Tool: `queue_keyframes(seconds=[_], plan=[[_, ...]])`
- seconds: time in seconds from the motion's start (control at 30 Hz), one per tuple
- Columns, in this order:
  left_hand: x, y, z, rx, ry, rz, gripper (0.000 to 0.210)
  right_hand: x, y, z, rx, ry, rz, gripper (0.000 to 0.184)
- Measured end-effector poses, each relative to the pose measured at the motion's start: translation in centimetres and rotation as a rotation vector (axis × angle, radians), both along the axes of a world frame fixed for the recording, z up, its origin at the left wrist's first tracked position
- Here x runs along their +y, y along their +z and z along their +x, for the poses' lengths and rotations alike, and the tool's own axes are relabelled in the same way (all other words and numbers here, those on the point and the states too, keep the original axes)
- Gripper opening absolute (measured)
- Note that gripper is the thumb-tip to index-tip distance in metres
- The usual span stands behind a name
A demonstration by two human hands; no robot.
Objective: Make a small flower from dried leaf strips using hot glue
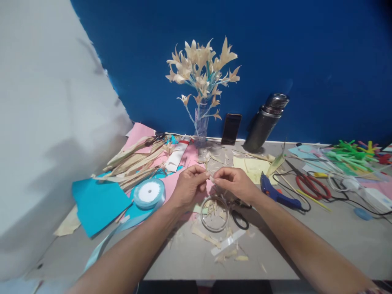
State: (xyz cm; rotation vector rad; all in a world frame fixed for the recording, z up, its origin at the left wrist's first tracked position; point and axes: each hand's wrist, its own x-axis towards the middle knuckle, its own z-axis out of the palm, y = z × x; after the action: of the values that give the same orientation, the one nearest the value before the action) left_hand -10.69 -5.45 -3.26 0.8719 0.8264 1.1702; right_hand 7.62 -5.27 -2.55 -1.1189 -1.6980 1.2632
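My left hand (pixel 193 185) and my right hand (pixel 234 183) meet over the middle of the table, thumbs and forefingers pinched together. Between the fingertips is a small pale piece, too little seen to name. Just below the hands lies a clear ring-shaped roll of tape (pixel 202 219). Black-handled scissors (pixel 240 220) rest beside it, partly covered by my right hand. A blue glue gun (pixel 280 195) lies to the right of my right wrist. Left of my left hand sits a spool of light blue ribbon (pixel 149 193), its loose end trailing toward the front.
Pale husk flowers (pixel 200 65) stand in a clear vase (pixel 201 126) at the back, near a phone (pixel 232 129) and a dark flask (pixel 266 124). Dried husks (pixel 137 157) and blue paper (pixel 99 202) lie left. Red-handled scissors (pixel 312 185), cords and green pipe cleaners (pixel 349 157) are right.
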Motion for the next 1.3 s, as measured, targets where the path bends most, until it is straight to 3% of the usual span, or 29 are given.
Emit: queue_keyframes(seconds=[0.17, 0.33, 0.5, 0.93, 1.17, 1.23, 1.3], plan=[[-0.3, 0.0, 0.2, 0.038, 0.009, -0.01, 0.03, -0.2, 0.3, 0.0, 0.023, 0.02, -0.083, 0.024], [-0.2, 0.1, 0.3, -0.059, 0.028, -0.118, 0.037, 0.1, 0.3, -0.1, 0.461, 0.009, -0.459, 0.031], [-0.4, -0.2, 0.4, -0.155, -0.07, -0.122, 0.036, 0.3, 0.6, -0.2, 0.665, -0.007, -0.596, 0.034], [-0.8, -0.6, 0.9, -0.083, -0.094, -0.11, 0.029, -0.7, -0.1, -2.0, 0.714, -0.2, -0.463, 0.037], [-0.9, -0.2, 0.9, -0.084, -0.118, -0.12, 0.029, -0.7, -0.6, -2.1, 0.65, -0.151, -0.427, 0.033], [-0.9, -0.2, 0.8, -0.135, -0.131, -0.133, 0.028, -0.5, -0.7, -1.9, 0.586, -0.171, -0.355, 0.028], [-0.9, 0.0, 0.8, -0.179, -0.14, -0.156, 0.026, -0.4, -0.6, -1.6, 0.471, -0.23, -0.179, 0.033]])
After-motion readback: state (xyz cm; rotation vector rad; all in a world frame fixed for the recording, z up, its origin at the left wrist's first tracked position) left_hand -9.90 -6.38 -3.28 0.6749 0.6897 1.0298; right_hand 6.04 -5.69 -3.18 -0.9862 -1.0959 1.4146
